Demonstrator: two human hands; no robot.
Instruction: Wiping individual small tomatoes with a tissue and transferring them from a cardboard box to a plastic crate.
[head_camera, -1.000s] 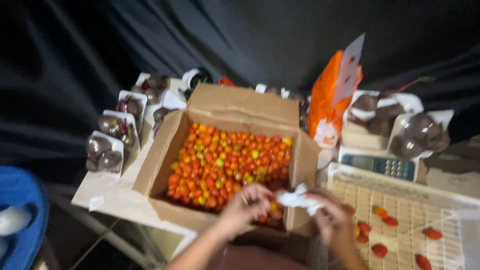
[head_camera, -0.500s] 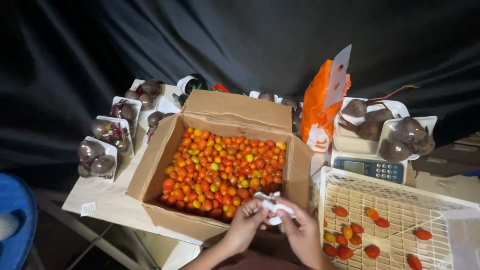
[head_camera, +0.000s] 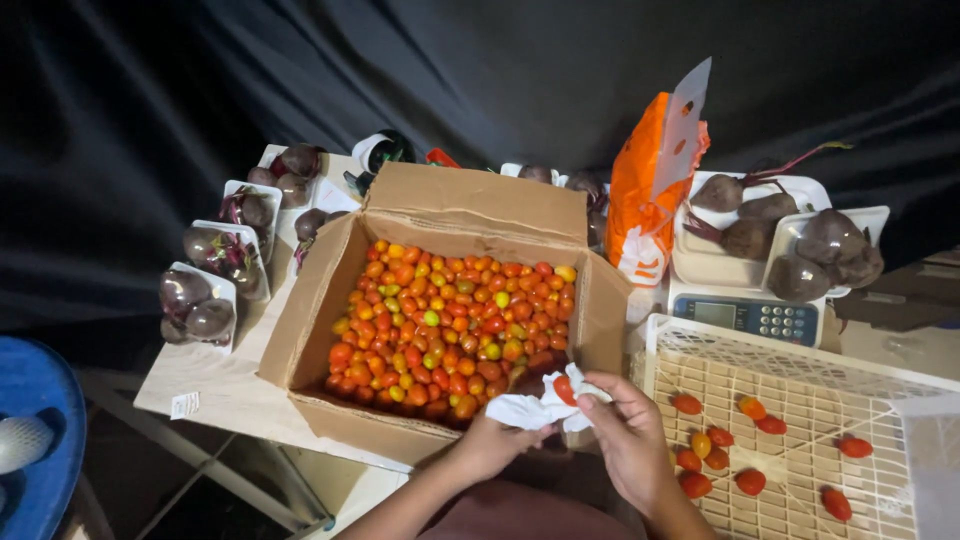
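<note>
Both hands have drifted right; left hand (head_camera: 490, 440) and right hand (head_camera: 625, 435) pinch a crumpled white cloth (head_camera: 540, 405) around one red tomato (head_camera: 565, 390).

Both forearms come up from the near edge, bare, and angle toward each other. The left hand (head_camera: 490, 445) sits a little lower and to the left, fingers curled inward in a closed grip, knuckles facing up. The right hand (head_camera: 630, 440) lies just beside it on the right, back of the hand up, thumb and fingers pinched together at the far tips. The two hands nearly touch.
</note>
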